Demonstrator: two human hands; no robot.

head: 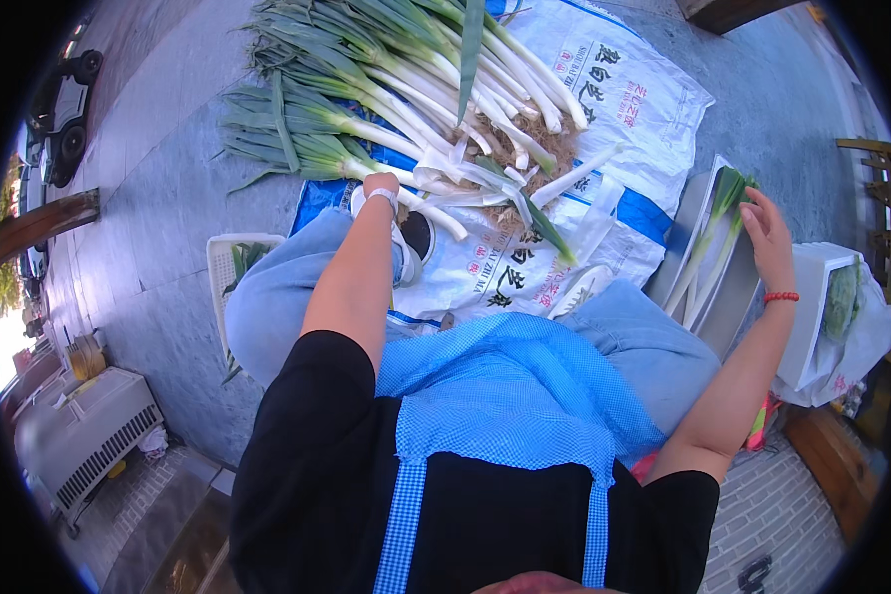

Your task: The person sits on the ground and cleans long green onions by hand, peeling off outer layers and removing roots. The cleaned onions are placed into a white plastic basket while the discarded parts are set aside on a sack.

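Note:
My left hand (381, 184) is closed around the white stalk of a leek (439, 215), whose green leaves fan out to the left. Just beyond it lies a large pile of leeks (408, 82), roots towards the right. Peeled pale skins and leaf scraps (482, 182) are strewn beside the roots. At the right, my right hand (768, 234) is over the edge of a long metal tray (722, 297), fingers slightly apart by the green tops of the trimmed leeks (702, 256) inside. Whether the fingertips touch those leaves is hard to tell.
Printed white-and-blue woven sacks (638, 89) lie under the pile and my shoes. A white basket (226, 249) with greens stands by my left knee. Right of the tray is a white foam box (813, 319) beside a bagged green vegetable. A wooden beam (716, 11) juts in above.

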